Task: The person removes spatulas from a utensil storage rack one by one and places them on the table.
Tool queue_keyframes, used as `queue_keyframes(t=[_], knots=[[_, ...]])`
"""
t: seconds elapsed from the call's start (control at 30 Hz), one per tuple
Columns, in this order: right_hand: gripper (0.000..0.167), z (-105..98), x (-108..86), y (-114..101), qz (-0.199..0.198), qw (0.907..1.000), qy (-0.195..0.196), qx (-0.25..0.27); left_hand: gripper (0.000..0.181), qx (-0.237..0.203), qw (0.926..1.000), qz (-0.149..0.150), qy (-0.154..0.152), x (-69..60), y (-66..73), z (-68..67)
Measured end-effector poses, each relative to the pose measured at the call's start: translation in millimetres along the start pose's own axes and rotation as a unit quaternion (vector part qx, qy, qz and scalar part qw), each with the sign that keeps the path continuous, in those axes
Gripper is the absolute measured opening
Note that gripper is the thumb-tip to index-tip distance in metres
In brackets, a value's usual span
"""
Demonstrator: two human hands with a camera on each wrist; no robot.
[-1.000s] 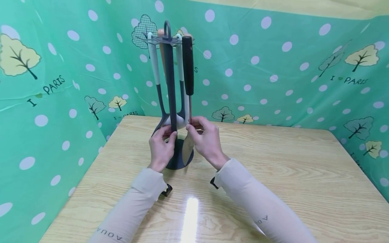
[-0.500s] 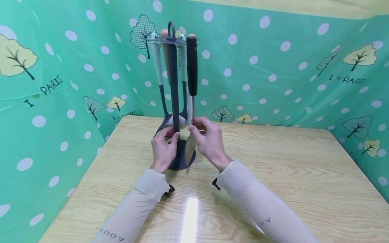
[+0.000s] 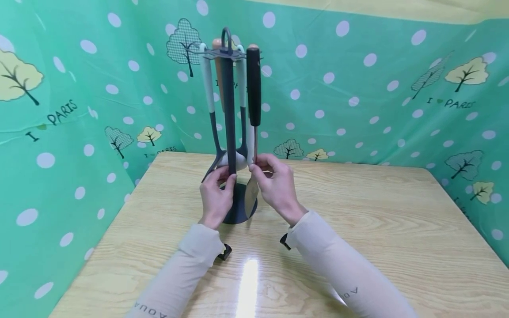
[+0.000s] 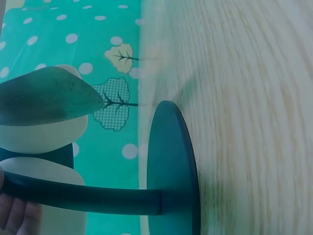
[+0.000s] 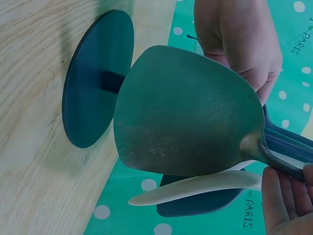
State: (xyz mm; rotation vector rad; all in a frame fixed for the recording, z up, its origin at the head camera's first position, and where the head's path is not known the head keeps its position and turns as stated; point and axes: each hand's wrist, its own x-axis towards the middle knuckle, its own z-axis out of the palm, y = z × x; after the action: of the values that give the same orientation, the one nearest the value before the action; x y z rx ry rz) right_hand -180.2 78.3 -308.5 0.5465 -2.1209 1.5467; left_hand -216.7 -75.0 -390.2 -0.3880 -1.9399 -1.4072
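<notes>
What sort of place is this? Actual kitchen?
Probably a staged recording spot, not a working kitchen: printed polka-dot fabric hangs like a backdrop around a wood-grain table, where a loaded utensil stand is set up.

Grn dotted cloth (image 3: 358, 119) w/ trees (image 3: 467, 74) & PARIS lettering (image 3: 460, 104); yellow strip (image 3: 397, 8) up top; lt wood tbl (image 3: 377, 212) w/ glare (image 3: 247, 287)

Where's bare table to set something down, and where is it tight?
Widest: the table right of the right sleeve, out to the right and back edges. Smaller: between the left sleeve and the left edge. Crowded: around the utensil rack, where the left hand grips it and the right hand holds the metal turner.
</notes>
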Motion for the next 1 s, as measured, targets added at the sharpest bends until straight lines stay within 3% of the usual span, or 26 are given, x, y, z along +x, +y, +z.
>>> queue_keyframes(t=[0.13,0.4,1.0], knots=[[0.012,-2,-1.3,-18,0.011,0.9999,-0.001,0.006,0.017,-0.006,0.9999,-0.002,0.010,-1.6,-3.9,1.9],[0.011,-1,-1.1,-16,0.006,0.9999,0.002,0.011,0.019,-0.025,0.9995,-0.005,0.020,-1.7,28.7,-1.8],[0.012,-1,-1.3,-16,0.016,0.9998,0.002,0.015,0.019,-0.035,0.9991,-0.010,0.024,-3.3,28.2,-0.7]])
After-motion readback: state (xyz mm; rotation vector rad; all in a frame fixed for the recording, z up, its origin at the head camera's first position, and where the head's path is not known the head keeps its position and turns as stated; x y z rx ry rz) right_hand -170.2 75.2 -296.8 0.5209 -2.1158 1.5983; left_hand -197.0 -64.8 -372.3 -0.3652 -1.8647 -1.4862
